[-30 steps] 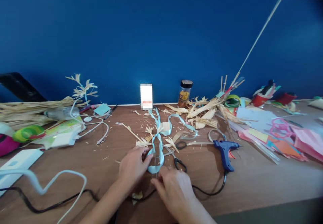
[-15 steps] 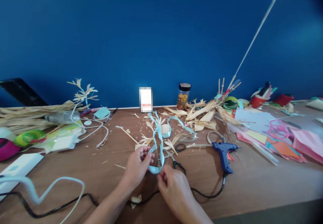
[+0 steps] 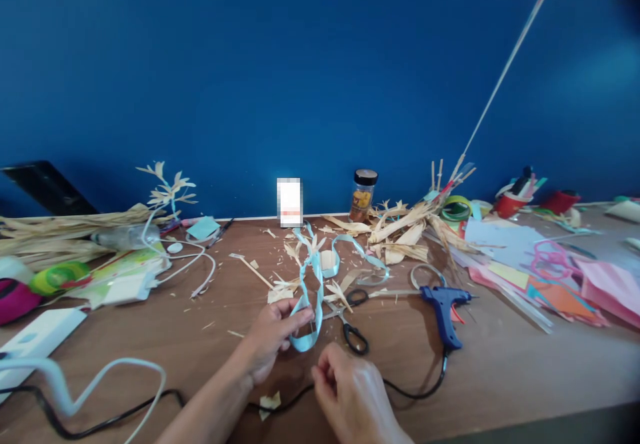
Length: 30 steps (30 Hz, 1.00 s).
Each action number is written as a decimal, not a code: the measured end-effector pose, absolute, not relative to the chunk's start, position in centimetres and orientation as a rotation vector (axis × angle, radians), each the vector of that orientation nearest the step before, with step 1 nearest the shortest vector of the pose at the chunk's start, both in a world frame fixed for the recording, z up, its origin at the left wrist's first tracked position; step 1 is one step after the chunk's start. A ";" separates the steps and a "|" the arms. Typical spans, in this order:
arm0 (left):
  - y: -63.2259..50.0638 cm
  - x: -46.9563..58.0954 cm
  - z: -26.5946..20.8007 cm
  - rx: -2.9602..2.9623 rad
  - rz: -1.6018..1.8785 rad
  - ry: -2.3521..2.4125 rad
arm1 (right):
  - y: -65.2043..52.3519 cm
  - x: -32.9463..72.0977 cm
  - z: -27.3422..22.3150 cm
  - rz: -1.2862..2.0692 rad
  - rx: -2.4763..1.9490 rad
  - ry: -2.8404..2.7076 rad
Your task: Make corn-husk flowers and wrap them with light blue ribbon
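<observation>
A light-blue ribbon (image 3: pixel 304 341) hangs in a loop from my left hand (image 3: pixel 277 334), whose thumb and fingers pinch one side of it. The ribbon's other side runs up to a pale dried-husk flower (image 3: pixel 300 252) lying on the table. Just below and right of the loop, apart from it, my right hand (image 3: pixel 353 387) has its fingertips pressed together. Anything between those fingertips is too small or hidden to make out. Scissors (image 3: pixel 356 339) with black handles lie close to the loop's right side, partly under husk pieces.
A blue glue gun (image 3: pixel 444 311) rests on the right, its black cord (image 3: pixel 420 394) passing behind my right hand. Dried husks (image 3: pixel 405 234) and a lidded jar (image 3: pixel 362 197) stand at the back. Coloured papers (image 3: pixel 520 251) lie far right; a white power strip (image 3: pixel 45 337) and cables lie left.
My right hand has drawn away from the bottom of the ribbon loop, down toward me. My left hand keeps its pinch on the ribbon and has turned slightly. The view has tilted up a little.
</observation>
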<state>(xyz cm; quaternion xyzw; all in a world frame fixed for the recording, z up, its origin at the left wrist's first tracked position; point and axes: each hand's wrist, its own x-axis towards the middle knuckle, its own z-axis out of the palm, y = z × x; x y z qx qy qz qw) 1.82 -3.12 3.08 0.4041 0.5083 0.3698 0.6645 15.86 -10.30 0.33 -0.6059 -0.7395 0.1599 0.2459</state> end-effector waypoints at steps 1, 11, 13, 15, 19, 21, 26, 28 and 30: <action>-3.1 1.7 3.1 0.893 0.838 1.119 | -10.3 15.9 0.3 0.426 -1.641 -2.013; -2.8 1.7 2.3 0.728 0.776 0.923 | -10.2 15.8 0.2 0.386 -1.625 -1.974; -2.7 1.8 2.0 0.694 0.783 0.912 | -10.1 15.8 0.1 0.370 -1.624 -1.969; -2.5 1.9 1.7 0.685 0.790 0.906 | -10.0 15.7 0.0 0.363 -1.634 -1.968; -2.3 2.1 1.2 0.727 0.812 0.919 | -9.8 15.7 -0.4 0.363 -1.671 -1.980; -2.3 2.2 1.1 0.745 0.834 0.923 | -9.8 15.7 -0.5 0.359 -1.680 -1.976; -2.0 2.4 1.4 0.751 0.829 0.916 | -9.7 15.7 -0.6 0.339 -1.692 -1.949; -1.8 2.4 1.6 0.747 0.845 0.904 | -9.6 15.7 -0.5 0.346 -1.685 -1.944; -1.6 2.4 1.7 0.744 0.854 0.903 | -9.6 15.7 -0.4 0.365 -1.679 -1.939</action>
